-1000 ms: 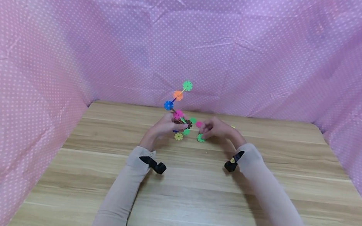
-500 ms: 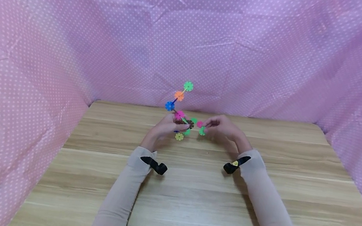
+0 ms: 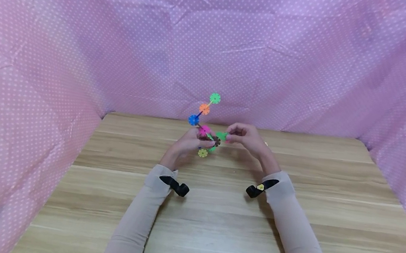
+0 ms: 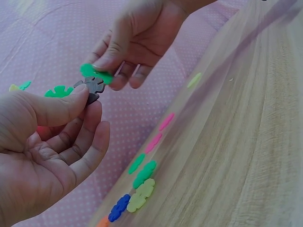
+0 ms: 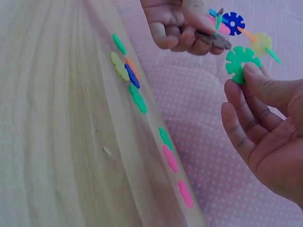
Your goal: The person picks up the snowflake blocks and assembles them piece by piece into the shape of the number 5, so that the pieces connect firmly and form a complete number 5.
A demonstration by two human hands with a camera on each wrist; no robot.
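My left hand [image 3: 186,142] pinches the brown end disc [image 4: 96,85] of a chain of notched plastic snowflake discs between thumb and fingers. From there the chain rises through a pink disc [image 3: 204,130], a blue disc [image 3: 194,120] and an orange disc [image 3: 204,109] to a green one [image 3: 215,98] at its top. Just to the right, my right hand [image 3: 248,140] holds a loose green snowflake disc [image 5: 238,61] by its edge. This disc is close beside the brown one; whether their notches meet I cannot tell.
Several loose discs lie along the table's [image 3: 191,229] far part, including a yellow disc [image 5: 119,66], a green disc [image 5: 138,99] and a pink disc [image 5: 185,194]. Beyond that edge hangs a pink dotted cloth [image 3: 239,40].
My right hand has lifted the green disc from the table and brought it up and left to the brown disc. The left hand and chain have barely shifted.
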